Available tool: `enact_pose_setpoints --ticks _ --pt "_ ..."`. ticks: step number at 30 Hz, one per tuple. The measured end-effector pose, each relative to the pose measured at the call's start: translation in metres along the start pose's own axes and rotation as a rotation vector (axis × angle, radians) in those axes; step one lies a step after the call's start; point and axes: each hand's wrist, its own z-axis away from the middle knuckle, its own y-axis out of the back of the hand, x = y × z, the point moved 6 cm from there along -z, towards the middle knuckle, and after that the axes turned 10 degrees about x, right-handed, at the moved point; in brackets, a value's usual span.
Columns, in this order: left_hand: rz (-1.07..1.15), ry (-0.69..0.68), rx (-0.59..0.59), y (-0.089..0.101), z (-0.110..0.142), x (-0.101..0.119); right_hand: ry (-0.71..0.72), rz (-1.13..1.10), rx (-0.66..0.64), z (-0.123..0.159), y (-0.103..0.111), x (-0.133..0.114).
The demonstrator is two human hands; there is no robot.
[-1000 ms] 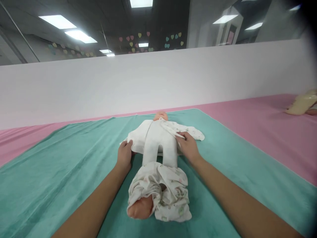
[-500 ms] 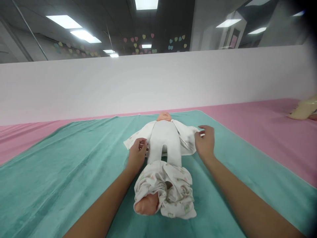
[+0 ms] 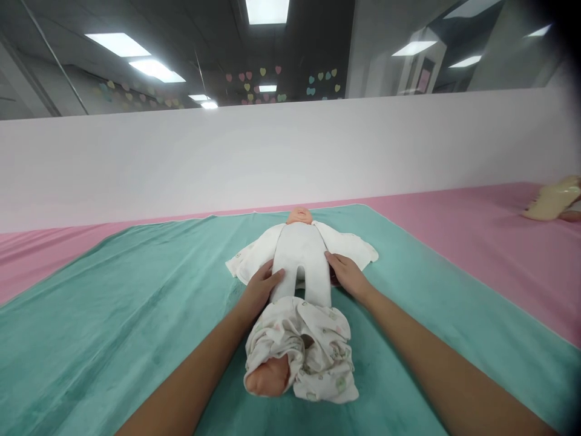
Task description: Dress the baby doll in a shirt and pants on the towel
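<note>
Two bare hands are on a soft baby doll [image 3: 299,260], which lies on its back near the middle of a teal plush blanket [image 3: 113,315], with the head toward the far side. At the left, the left hand [image 3: 259,289] lies flat against the doll's side, its fingers [image 3: 272,275] open and released, grasping nothing. Under this hand, a white flap [image 3: 252,254] spreads out from the doll's body. At the lower end is a bunched floral cloth [image 3: 313,351], and a peach-coloured lump [image 3: 267,375] comes out of it; I cannot tell which part this is. The right hand [image 3: 347,276] is also open, fingertips touching the doll's side, and a second white flap [image 3: 351,245] lies out flat beyond it. So both flaps are spread open, not folded over the body, and the lower cloth stays gathered, not smoothed. The blanket sits on a pink sheet [image 3: 476,242], before a white wall [image 3: 272,157]. Paper hearts [image 3: 258,85] and ceiling lights [image 3: 267,11] show above, and a cream-coloured packet [image 3: 554,201] lies far right.
</note>
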Motion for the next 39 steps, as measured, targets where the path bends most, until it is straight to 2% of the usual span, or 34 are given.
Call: enact_pose_setpoints --ticks 3,7,14,19,22,24,26,28,33,36,39 --pt "0.05 0.004 0.009 0.0 -0.001 -0.005 0.047 0.006 0.026 -0.001 0.0 -0.001" --pt "0.082 -0.026 0.022 0.0 -0.001 -0.005 0.026 -0.058 0.045 -0.004 -0.003 0.005" --pt "0.087 -0.044 0.078 0.0 0.005 -0.006 -0.032 -0.191 -0.023 -0.003 -0.01 0.01" --pt "-0.036 -0.053 0.11 0.002 0.002 -0.01 0.005 -0.082 -0.015 -0.008 -0.003 0.008" --pt "-0.224 -0.12 0.181 0.008 -0.001 -0.003 -0.057 -0.037 -0.094 -0.01 0.0 0.01" --pt "-0.365 -0.209 0.296 0.017 -0.001 0.008 -0.097 -0.024 -0.219 -0.008 -0.002 0.011" --pt "-0.44 -0.271 0.328 0.021 0.0 0.018 -0.076 -0.003 -0.364 -0.002 -0.004 0.007" --pt "-0.438 -0.284 0.208 0.017 0.003 0.025 -0.043 0.023 -0.471 0.004 -0.004 0.003" --pt "-0.515 -0.214 -0.264 0.001 0.021 0.036 -0.033 0.126 -0.714 0.019 -0.003 -0.003" --pt "-0.591 -0.055 -0.545 -0.001 0.036 0.035 -0.039 0.17 -0.883 0.03 -0.004 -0.006" --pt "-0.626 0.099 -0.779 -0.002 0.05 0.031 -0.058 0.188 -0.98 0.037 -0.004 -0.007"
